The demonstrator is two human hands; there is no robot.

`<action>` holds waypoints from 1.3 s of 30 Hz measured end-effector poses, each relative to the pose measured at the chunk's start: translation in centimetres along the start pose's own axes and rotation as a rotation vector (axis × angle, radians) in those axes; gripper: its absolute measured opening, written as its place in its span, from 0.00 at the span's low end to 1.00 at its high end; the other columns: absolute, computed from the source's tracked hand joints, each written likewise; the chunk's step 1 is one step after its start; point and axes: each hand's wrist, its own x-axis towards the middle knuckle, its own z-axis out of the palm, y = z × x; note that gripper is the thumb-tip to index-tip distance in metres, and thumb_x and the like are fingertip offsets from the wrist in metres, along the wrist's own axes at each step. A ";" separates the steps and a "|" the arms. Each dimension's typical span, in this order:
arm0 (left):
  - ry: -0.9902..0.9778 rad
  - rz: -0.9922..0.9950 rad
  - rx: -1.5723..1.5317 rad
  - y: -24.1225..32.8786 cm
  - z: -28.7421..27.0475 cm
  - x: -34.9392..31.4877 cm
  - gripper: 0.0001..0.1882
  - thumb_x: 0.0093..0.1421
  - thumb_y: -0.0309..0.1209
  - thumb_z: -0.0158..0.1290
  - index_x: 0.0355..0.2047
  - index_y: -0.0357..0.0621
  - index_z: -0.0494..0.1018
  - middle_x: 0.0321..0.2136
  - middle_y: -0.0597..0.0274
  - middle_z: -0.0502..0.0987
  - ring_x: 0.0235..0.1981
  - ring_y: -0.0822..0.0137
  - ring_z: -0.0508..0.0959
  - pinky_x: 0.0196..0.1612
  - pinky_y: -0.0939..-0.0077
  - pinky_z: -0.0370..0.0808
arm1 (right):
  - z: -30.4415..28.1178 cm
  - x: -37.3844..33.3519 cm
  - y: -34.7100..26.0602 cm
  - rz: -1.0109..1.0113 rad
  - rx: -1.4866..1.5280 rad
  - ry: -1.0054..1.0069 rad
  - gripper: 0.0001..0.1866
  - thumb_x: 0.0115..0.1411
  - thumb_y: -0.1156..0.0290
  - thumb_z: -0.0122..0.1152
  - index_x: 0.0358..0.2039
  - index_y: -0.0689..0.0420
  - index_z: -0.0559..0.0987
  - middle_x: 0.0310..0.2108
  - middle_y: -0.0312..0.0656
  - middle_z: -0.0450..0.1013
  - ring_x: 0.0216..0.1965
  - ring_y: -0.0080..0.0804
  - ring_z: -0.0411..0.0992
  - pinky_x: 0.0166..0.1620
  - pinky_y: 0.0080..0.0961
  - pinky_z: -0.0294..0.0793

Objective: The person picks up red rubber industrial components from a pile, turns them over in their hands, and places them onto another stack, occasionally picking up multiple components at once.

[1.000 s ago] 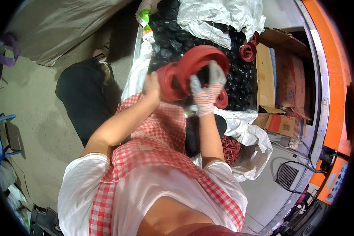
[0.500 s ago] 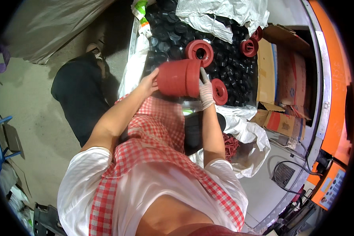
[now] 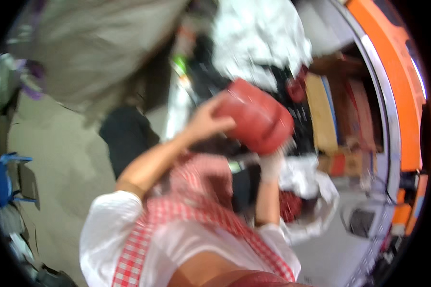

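A large red plastic cylinder (image 3: 254,115), blurred by motion, is tilted in front of me above the bin of black parts. My bare left hand (image 3: 208,119) grips its upper left end, the thumb lying across the near side. At the cylinder's lower right end is my right hand (image 3: 274,160) in a pale glove. Its fingers are smeared and partly hidden behind the cylinder, so their hold does not show. Below the cylinder, a red-and-white checked apron (image 3: 196,174) covers my lap.
White plastic sheeting (image 3: 258,33) covers part of the black parts (image 3: 208,64). A red ring-like part (image 3: 297,88) lies to the right. Beyond stand cardboard boxes (image 3: 321,115) and an orange machine frame (image 3: 388,81). A white sack (image 3: 328,210) holds red pieces (image 3: 289,205). A blue stool (image 3: 2,179) stands left.
The cylinder has turned from nearly level to tilted, its right end now lower and further right. Both hands have moved rightward with it. The whole view has shifted and blurred.
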 end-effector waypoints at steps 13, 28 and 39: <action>-0.399 1.063 0.732 30.0 -3.0 -4.4 0.64 0.42 0.40 0.72 0.67 0.36 0.37 0.65 0.46 0.55 0.64 0.55 0.59 0.65 0.60 0.55 | -22.3 14.1 -12.1 -0.213 1.815 -0.117 0.44 0.55 0.47 0.59 0.65 0.57 0.55 0.62 0.51 0.59 0.62 0.43 0.59 0.61 0.40 0.58; -0.074 0.842 0.348 39.9 -3.9 -9.4 0.24 0.65 0.43 0.49 0.51 0.32 0.69 0.43 0.53 0.76 0.47 0.65 0.76 0.52 0.70 0.72 | -38.9 26.5 -15.3 -0.941 1.356 0.483 0.28 0.56 0.57 0.61 0.54 0.58 0.72 0.49 0.51 0.73 0.51 0.46 0.71 0.53 0.35 0.70; -1.181 0.542 -0.054 34.9 7.4 -12.7 0.66 0.35 0.68 0.63 0.63 0.30 0.55 0.57 0.44 0.66 0.55 0.52 0.67 0.59 0.65 0.60 | -19.8 19.5 -17.8 -0.757 1.029 -0.466 0.30 0.60 0.55 0.57 0.59 0.56 0.67 0.48 0.57 0.73 0.50 0.49 0.72 0.53 0.34 0.70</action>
